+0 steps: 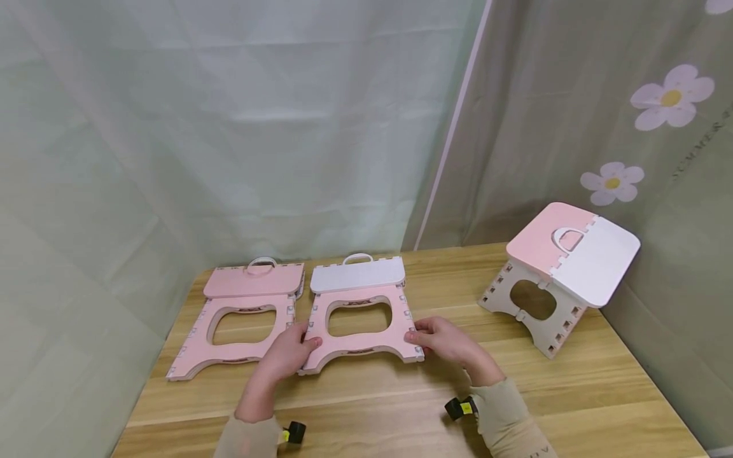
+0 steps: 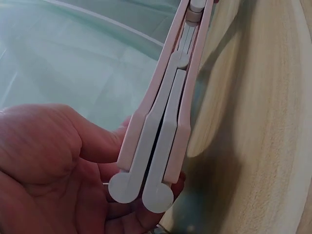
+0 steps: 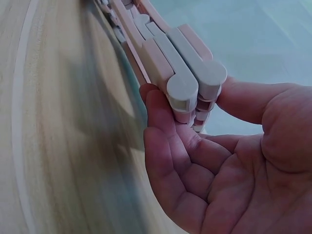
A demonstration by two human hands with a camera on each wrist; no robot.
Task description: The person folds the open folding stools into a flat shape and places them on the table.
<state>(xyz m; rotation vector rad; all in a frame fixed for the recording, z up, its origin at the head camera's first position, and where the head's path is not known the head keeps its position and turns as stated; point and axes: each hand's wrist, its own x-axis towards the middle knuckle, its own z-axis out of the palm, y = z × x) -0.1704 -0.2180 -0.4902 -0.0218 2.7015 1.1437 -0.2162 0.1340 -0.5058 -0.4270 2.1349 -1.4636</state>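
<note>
A folded step stool (image 1: 359, 346) with pink legs and a white top panel lies flat in the middle, its white handle toward the curtain. My left hand (image 1: 284, 352) grips its near left corner, thumb on the upper face and fingers beneath. At the near right corner, my right hand (image 1: 449, 341) pinches the stool the same way. From the left wrist view, the folded leg edges (image 2: 156, 131) of the stool show pink outside and white inside. In the right wrist view, fingers curl under the rounded white leg ends (image 3: 183, 92). Both wrist views show shadow on the wood below the stool.
Left of the held stool lies another folded stool (image 1: 235, 351), pink on legs and top panel. An unfolded stool (image 1: 598, 261) with a half pink, half white seat stands at the right. The wooden table (image 1: 378, 407) meets a pale curtain (image 1: 286, 127) behind.
</note>
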